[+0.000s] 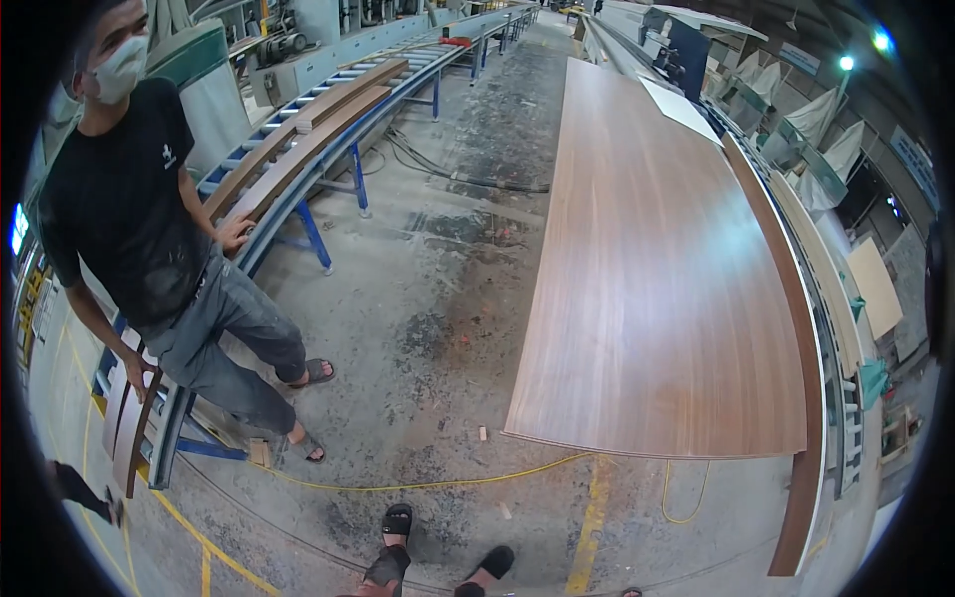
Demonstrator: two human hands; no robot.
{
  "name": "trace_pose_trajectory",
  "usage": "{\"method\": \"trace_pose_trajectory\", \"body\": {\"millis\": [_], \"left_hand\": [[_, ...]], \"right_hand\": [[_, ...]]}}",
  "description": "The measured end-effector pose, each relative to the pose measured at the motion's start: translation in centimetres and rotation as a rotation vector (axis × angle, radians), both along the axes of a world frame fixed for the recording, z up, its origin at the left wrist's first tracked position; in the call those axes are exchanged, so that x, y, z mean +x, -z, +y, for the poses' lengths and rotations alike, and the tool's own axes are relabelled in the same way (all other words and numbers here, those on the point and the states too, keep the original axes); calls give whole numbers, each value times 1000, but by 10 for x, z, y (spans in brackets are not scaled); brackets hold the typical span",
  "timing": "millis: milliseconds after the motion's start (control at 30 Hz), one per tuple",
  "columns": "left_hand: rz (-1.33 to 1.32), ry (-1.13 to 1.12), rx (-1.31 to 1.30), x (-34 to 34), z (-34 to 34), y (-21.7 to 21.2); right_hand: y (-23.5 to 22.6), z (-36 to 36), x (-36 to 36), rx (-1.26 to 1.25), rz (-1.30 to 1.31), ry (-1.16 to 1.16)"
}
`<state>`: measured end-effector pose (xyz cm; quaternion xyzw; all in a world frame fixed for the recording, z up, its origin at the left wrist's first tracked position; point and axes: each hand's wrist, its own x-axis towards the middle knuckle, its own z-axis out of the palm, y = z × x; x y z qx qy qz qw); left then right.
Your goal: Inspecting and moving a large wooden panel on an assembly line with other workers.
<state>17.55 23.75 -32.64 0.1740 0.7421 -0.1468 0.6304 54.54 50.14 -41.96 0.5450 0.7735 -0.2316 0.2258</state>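
Neither of my hands can be made out; only my feet in dark sandals (pixel 397 521) and part of my trouser legs show at the lower edge. Ahead of me to the right lies a large brown wood-grain panel (pixel 657 298), its glossy top reflecting light. A white sheet (pixel 681 111) rests on its far right part. Along its right side runs a long brown strip (pixel 796 507), reaching past the panel's near edge. At the left, a masked co-worker (pixel 129 209) in a dark T-shirt stands against a roller conveyor (pixel 261 239), one hand on brown boards (pixel 129 438).
More long brown boards (pixel 308 124) lie farther along the conveyor, which has blue legs (pixel 313 237). A yellow cable (pixel 418 488) crosses the floor in front of my feet. Dark cables (pixel 448 174) lie farther off. Another person's leg (pixel 85 493) shows at the lower left.
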Motion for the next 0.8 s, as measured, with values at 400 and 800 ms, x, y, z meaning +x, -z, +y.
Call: {"method": "trace_pose_trajectory", "body": {"millis": [400,800], "left_hand": [[100,0,-52,55,-36,20],[77,219,45,29,-56,56]], "right_hand": [[27,-41,-31,-40,-24,-301],[24,-128,-52,-10,-61,-257]]}}
